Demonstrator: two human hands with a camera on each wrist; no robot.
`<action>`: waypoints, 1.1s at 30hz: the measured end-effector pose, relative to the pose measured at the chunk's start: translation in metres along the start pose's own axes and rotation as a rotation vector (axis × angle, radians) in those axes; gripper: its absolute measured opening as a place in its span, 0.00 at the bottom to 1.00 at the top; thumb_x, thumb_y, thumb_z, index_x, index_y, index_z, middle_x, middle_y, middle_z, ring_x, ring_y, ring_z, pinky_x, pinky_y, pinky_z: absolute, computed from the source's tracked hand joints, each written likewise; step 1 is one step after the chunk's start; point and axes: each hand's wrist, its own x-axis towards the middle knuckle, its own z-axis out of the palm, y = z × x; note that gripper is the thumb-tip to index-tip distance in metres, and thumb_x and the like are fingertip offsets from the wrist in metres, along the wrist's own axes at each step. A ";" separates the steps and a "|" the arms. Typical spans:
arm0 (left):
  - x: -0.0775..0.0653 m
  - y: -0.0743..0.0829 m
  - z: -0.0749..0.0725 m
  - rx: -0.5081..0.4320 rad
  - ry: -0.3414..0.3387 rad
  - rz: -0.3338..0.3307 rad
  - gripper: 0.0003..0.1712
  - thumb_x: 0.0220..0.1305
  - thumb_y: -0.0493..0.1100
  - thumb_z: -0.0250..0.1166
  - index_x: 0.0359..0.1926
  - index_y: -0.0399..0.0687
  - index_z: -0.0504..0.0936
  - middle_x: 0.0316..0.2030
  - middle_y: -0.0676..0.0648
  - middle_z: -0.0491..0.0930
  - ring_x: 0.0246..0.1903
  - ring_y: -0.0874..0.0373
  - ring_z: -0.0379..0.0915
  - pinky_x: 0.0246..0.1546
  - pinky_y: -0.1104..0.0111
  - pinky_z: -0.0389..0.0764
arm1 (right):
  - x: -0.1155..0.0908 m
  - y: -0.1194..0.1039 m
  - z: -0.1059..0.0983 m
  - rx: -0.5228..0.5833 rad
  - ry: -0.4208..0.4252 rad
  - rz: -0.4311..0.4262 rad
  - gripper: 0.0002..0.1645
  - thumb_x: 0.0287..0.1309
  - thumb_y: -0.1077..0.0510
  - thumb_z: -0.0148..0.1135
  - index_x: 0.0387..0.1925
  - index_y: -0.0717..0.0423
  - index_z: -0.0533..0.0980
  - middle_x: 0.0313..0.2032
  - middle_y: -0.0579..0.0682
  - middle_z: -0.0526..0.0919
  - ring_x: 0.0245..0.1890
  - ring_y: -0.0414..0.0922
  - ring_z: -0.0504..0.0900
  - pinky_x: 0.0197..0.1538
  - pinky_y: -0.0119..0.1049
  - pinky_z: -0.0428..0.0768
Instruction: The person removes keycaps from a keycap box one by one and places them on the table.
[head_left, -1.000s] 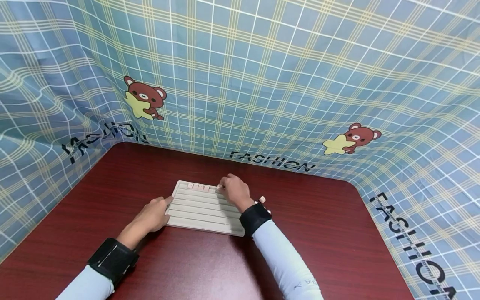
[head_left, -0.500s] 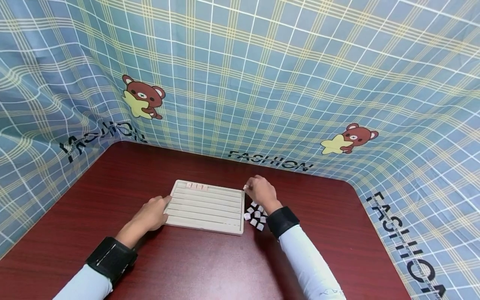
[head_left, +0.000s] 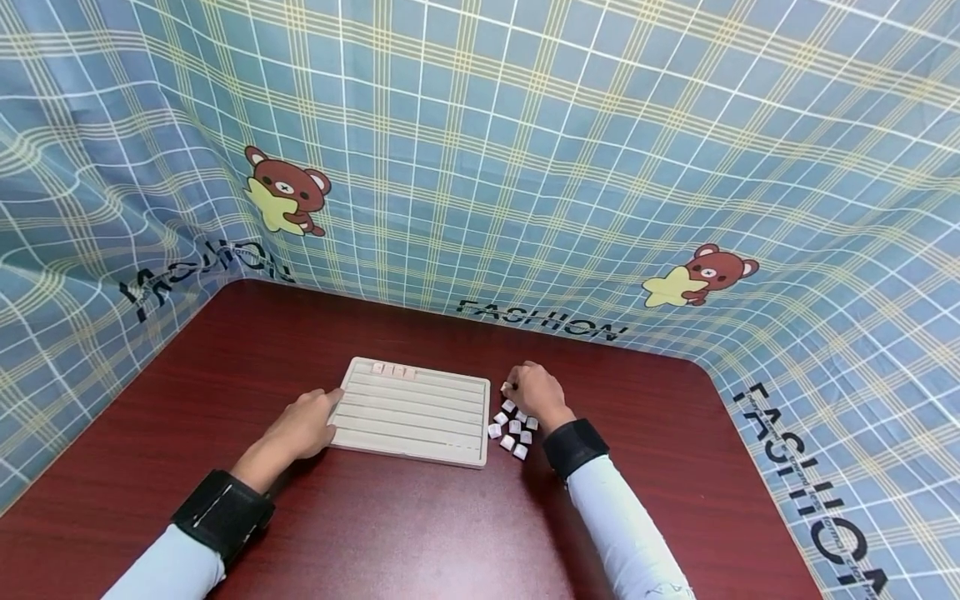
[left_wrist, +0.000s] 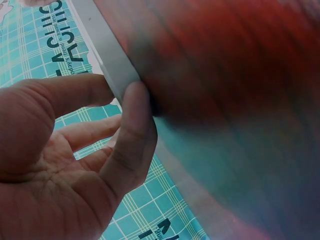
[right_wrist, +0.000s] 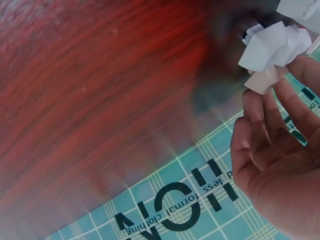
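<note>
Head view: dark red table [head_left: 405, 533], ridged off-white board [head_left: 408, 421] lying on it near the middle. Left hand [head_left: 300, 425] grips the board's left edge. A short row of small pinkish blocks [head_left: 393, 371] sits in the board's top groove, toward its left end. Loose cluster of whitish blocks [head_left: 514, 427] on the table just beside the board's right edge. Right hand [head_left: 538, 392] over the far side of that cluster, fingers bent, one pale block [head_left: 507, 387] at the fingertips; pinched or only touched, cannot tell. Black band [head_left: 221, 510] on the left wrist, another [head_left: 576, 450] on the right, both above pale blue sleeves. Plaid cloth [head_left: 465, 167] behind and at the sides, printed with bears hugging yellow stars and black FASHION lettering. Left wrist view: thumb and a finger on opposite faces of the board's pale rim, pinching it; table blurred beyond. Right wrist view: fingers curved up toward several white blocks bunched at top right, fingertips meeting the lowest; wood grain fills the left, cloth lettering below.
</note>
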 end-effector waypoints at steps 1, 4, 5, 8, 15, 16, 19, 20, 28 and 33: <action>0.000 0.000 0.000 0.001 -0.001 0.001 0.32 0.54 0.31 0.63 0.62 0.28 0.70 0.46 0.28 0.75 0.44 0.33 0.77 0.40 0.47 0.79 | 0.000 0.000 0.000 -0.001 -0.005 0.004 0.10 0.59 0.52 0.67 0.39 0.52 0.85 0.40 0.51 0.82 0.37 0.47 0.82 0.38 0.40 0.81; 0.000 0.000 0.000 0.001 0.000 0.005 0.32 0.53 0.31 0.63 0.62 0.28 0.70 0.45 0.28 0.75 0.44 0.33 0.77 0.40 0.47 0.79 | 0.000 0.000 -0.001 -0.001 -0.012 0.008 0.10 0.59 0.53 0.67 0.39 0.53 0.85 0.40 0.52 0.82 0.38 0.48 0.82 0.38 0.40 0.81; 0.000 0.000 0.000 0.000 0.002 0.006 0.32 0.53 0.31 0.63 0.62 0.28 0.70 0.45 0.28 0.75 0.44 0.33 0.77 0.40 0.47 0.79 | 0.000 0.000 -0.001 -0.001 -0.017 0.007 0.10 0.59 0.53 0.67 0.40 0.53 0.85 0.41 0.52 0.82 0.39 0.48 0.82 0.39 0.40 0.81; 0.000 0.000 0.000 -0.004 0.004 0.007 0.32 0.53 0.31 0.63 0.62 0.28 0.70 0.45 0.28 0.75 0.44 0.33 0.77 0.40 0.47 0.79 | -0.001 -0.001 -0.001 0.009 -0.027 0.012 0.10 0.59 0.54 0.67 0.41 0.53 0.85 0.41 0.52 0.82 0.41 0.48 0.82 0.40 0.41 0.81; -0.001 0.001 -0.001 -0.012 -0.004 -0.005 0.33 0.53 0.31 0.62 0.63 0.27 0.70 0.48 0.26 0.75 0.45 0.32 0.77 0.42 0.47 0.79 | 0.001 0.002 0.003 0.040 -0.030 0.029 0.12 0.59 0.54 0.67 0.43 0.53 0.85 0.42 0.52 0.81 0.42 0.48 0.82 0.40 0.42 0.82; 0.000 0.001 -0.001 -0.013 -0.006 -0.008 0.33 0.53 0.31 0.62 0.63 0.27 0.69 0.48 0.26 0.74 0.45 0.32 0.77 0.42 0.47 0.79 | 0.001 0.002 0.004 0.042 -0.030 0.029 0.12 0.59 0.54 0.67 0.43 0.53 0.85 0.43 0.52 0.81 0.42 0.48 0.82 0.39 0.42 0.81; 0.000 0.001 0.000 -0.011 -0.007 -0.009 0.33 0.53 0.31 0.63 0.63 0.27 0.69 0.48 0.26 0.75 0.45 0.33 0.77 0.42 0.47 0.79 | 0.001 0.003 0.004 0.046 -0.031 0.024 0.12 0.59 0.54 0.67 0.43 0.53 0.85 0.43 0.52 0.81 0.42 0.48 0.82 0.39 0.42 0.81; 0.000 0.001 0.000 -0.010 -0.007 -0.010 0.33 0.53 0.31 0.63 0.63 0.27 0.69 0.48 0.27 0.75 0.45 0.33 0.77 0.42 0.47 0.79 | 0.000 0.003 0.004 0.046 -0.031 0.021 0.12 0.59 0.54 0.67 0.43 0.53 0.85 0.43 0.52 0.81 0.42 0.48 0.82 0.39 0.42 0.81; 0.000 0.000 0.001 -0.005 -0.008 -0.014 0.33 0.54 0.31 0.63 0.63 0.28 0.70 0.48 0.27 0.75 0.46 0.33 0.77 0.42 0.47 0.79 | 0.001 0.003 0.001 0.038 -0.010 0.032 0.15 0.57 0.48 0.69 0.42 0.51 0.85 0.43 0.52 0.82 0.41 0.49 0.82 0.39 0.44 0.81; 0.000 0.001 0.000 -0.006 -0.013 -0.027 0.33 0.55 0.31 0.63 0.64 0.27 0.69 0.51 0.25 0.74 0.46 0.33 0.77 0.43 0.47 0.79 | 0.004 -0.004 -0.003 0.038 0.040 0.017 0.16 0.57 0.47 0.68 0.43 0.52 0.84 0.44 0.51 0.82 0.42 0.48 0.83 0.41 0.44 0.82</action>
